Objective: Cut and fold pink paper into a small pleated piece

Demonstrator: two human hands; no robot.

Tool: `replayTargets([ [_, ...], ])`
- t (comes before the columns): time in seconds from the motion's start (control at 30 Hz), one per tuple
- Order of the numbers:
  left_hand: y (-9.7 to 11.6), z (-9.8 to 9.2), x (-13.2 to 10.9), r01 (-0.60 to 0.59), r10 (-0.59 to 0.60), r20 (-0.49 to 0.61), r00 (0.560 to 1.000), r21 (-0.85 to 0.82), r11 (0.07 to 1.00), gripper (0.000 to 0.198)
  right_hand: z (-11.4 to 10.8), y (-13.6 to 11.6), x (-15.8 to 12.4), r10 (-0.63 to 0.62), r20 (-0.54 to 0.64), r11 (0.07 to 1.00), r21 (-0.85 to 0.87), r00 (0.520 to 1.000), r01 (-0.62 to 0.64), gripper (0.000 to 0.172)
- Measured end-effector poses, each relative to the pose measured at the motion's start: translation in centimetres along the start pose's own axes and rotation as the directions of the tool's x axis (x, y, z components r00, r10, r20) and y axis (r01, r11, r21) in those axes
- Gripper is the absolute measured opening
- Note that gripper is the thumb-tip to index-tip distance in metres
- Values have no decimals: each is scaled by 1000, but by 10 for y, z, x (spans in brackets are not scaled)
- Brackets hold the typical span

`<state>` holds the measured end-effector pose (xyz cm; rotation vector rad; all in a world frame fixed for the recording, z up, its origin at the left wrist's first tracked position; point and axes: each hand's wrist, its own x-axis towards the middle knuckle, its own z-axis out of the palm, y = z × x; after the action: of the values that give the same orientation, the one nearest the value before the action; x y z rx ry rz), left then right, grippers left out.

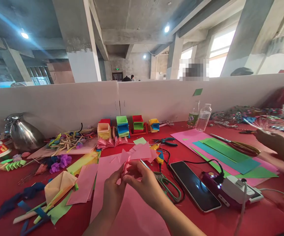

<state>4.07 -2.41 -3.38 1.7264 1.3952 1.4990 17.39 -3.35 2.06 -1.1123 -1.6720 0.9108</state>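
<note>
so we had a small piece of pink paper (125, 167) up between our hands, just above the big pink sheet (132, 214), and it looked folded, though we saw it close to edge-on. our left hand (114, 188) had it pinched between thumb and fingers. our right hand (145, 184) came in from the other side, fingers curled, thumb right by the piece, but we couldn't tell if those fingertips were actually gripping.

imo the way to do this well was to let the left pinch be the anchor and use the right thumb for light, even pressure along the edge. squeeze too hard and thin paper like that would probably crumple. we'd also have lined up the edges before pressing any crease flat.

one more thing: the scissors (169, 189) lay just beside our right hand and the loose pink scraps (142, 150) sat just beyond, so keeping our elbows tucked seemed smart.
</note>
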Motion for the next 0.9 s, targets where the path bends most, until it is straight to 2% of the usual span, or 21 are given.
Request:
replayTargets([
  [0.07, 0, 3, -1, -175, 174, 25, 984, 45, 983, 41, 7, 2, -1, 22, -36, 996, 82, 999, -19, 34],
  [0.13, 2, 5, -3, -286, 277, 87, 957, 127, 950, 54, 9, 6, 2, 29, -82, 987, 157, 996, -16, 29],
  [0.2, 5, 5, -4, -322, 292, 173, 941, 180, 930, 61, 4, 12, 7, 19, -94, 971, 240, 995, 4, 22],
  [0.27, 8, 1, -3, -321, 289, 178, 941, 192, 927, 61, -4, 18, 14, -10, -85, 955, 294, 996, 35, 17],
  [0.33, 8, -7, 1, -293, 287, 58, 956, 201, 935, 62, -13, 22, 18, -21, -36, 959, 283, 999, 31, 16],
  [0.4, 8, -17, 8, -247, 273, -114, 955, 201, 948, 70, -21, 24, 20, -18, 87, 979, 206, 996, 0, 12],
  [0.43, 7, -23, 12, -240, 273, -163, 948, 196, 951, 70, -24, 23, 20, -25, 156, 988, 152, 987, 1, 10],
  [0.47, 7, -28, 15, -231, 255, -133, 958, 175, 957, 64, -27, 22, 19, -38, 214, 995, 94, 976, 18, 10],
  [0.5, 7, -32, 18, -218, 222, -18, 975, 138, 966, 53, -29, 20, 18, -58, 253, 998, 39, 966, 49, 11],
  [0.53, 8, -34, 20, -150, 141, 103, 985, 88, 985, 40, -31, 19, 16, -79, 275, 996, -10, 958, 85, 14],
  [0.6, 9, -35, 22, 29, -18, 291, 957, -33, 999, 30, -33, 16, 14, -101, 295, 985, -107, 950, 138, 18],
  [0.67, 10, -32, 21, 189, -115, 398, 910, -153, 970, 29, -34, 16, 14, -107, 286, 969, -183, 952, 164, 20],
  [0.73, 10, -28, 19, 270, -159, 399, 903, -239, 933, 27, -34, 18, 14, -104, 225, 971, -186, 969, 147, 27],
  [0.8, 9, -27, 19, 294, -197, 333, 922, -275, 915, 24, -34, 21, 14, -87, 151, 989, -105, 985, 104, 35],
  [0.83, 9, -27, 19, 298, -207, 312, 927, -280, 912, 24, -34, 22, 14, -75, 129, 995, -61, 989, 83, 36],
  [0.9, 10, -30, 20, 308, -204, 338, 919, -290, 906, 25, -35, 22, 14, -63, 133, 998, -20, 989, 66, 34],
])
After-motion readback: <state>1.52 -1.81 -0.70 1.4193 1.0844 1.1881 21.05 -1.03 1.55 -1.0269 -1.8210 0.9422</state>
